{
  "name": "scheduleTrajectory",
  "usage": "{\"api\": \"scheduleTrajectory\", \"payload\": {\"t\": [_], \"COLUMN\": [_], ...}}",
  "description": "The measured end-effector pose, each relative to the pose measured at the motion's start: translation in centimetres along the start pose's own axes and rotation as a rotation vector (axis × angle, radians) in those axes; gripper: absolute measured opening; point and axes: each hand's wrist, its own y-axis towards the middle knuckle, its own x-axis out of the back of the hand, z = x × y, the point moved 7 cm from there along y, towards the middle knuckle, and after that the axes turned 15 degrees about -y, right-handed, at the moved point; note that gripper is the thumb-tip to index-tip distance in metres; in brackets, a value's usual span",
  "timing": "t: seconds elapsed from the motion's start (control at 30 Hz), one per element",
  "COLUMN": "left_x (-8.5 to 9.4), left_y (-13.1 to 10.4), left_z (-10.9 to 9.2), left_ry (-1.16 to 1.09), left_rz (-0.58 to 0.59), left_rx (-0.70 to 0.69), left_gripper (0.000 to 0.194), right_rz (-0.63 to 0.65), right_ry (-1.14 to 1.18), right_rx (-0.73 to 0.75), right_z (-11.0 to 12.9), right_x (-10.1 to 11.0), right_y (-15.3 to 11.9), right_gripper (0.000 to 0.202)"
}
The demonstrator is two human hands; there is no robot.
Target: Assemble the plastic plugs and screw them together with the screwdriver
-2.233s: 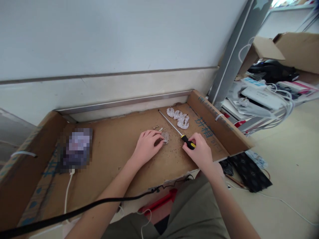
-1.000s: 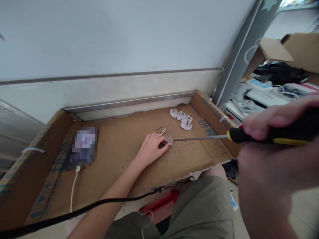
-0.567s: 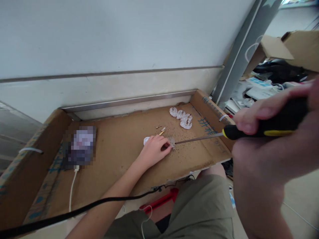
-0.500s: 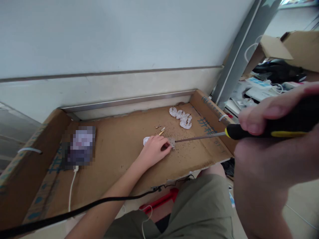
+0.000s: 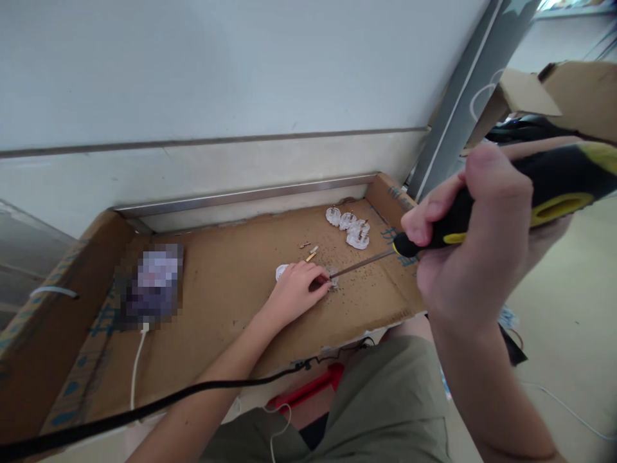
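Observation:
My left hand (image 5: 299,287) rests on the cardboard, thumb and fingertips closed on a small clear plastic piece (image 5: 334,279), partly hidden by the fingers. Wrapped around the black-and-yellow handle of a screwdriver (image 5: 554,177) is my right hand (image 5: 482,238), raised at the right. The thin shaft slants down left, and its tip meets the clear piece by my left fingertips. Just behind the left hand lie a brass pin (image 5: 311,256) and another small metal piece (image 5: 304,245). A white round part (image 5: 281,272) shows beside the knuckles.
Several clear plug parts with upright pins (image 5: 357,234) lie at the tray's back right. Dark specks are scattered around the work spot. A cardboard tray (image 5: 212,283) holds everything, with a blurred-out device (image 5: 157,283) on a white cable at left. A black cord (image 5: 207,388) crosses in front.
My right hand has swung left and its grip on the screwdriver has turned; the handle now tilts up more steeply. The left hand stays almost in place on the clear piece.

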Motion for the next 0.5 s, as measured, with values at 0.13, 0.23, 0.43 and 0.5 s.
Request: {"api": "scheduleTrajectory", "payload": {"t": [0.13, 0.23, 0.43, 0.5], "left_x": [0.16, 0.15, -0.02, -0.01], "left_y": [0.04, 0.07, 0.09, 0.06], "left_z": [0.14, 0.30, 0.45, 0.38], "left_ry": [0.008, 0.009, -0.016, -0.007], "left_rz": [-0.007, -0.015, -0.011, -0.013], "left_rx": [0.027, 0.030, 0.025, 0.023], "left_gripper": [0.016, 0.017, 0.015, 0.014], "right_rz": [0.007, 0.020, 0.023, 0.034], "right_ry": [0.004, 0.002, 0.037, 0.037], "right_rx": [-0.002, -0.002, -0.002, 0.007], "right_z": [-0.06, -0.13, -0.47, -0.46], "right_x": [-0.07, -0.20, -0.10, -0.13], "right_y": [-0.15, -0.14, 0.14, 0.11], "right_gripper": [0.021, 0.023, 0.024, 0.022]}}
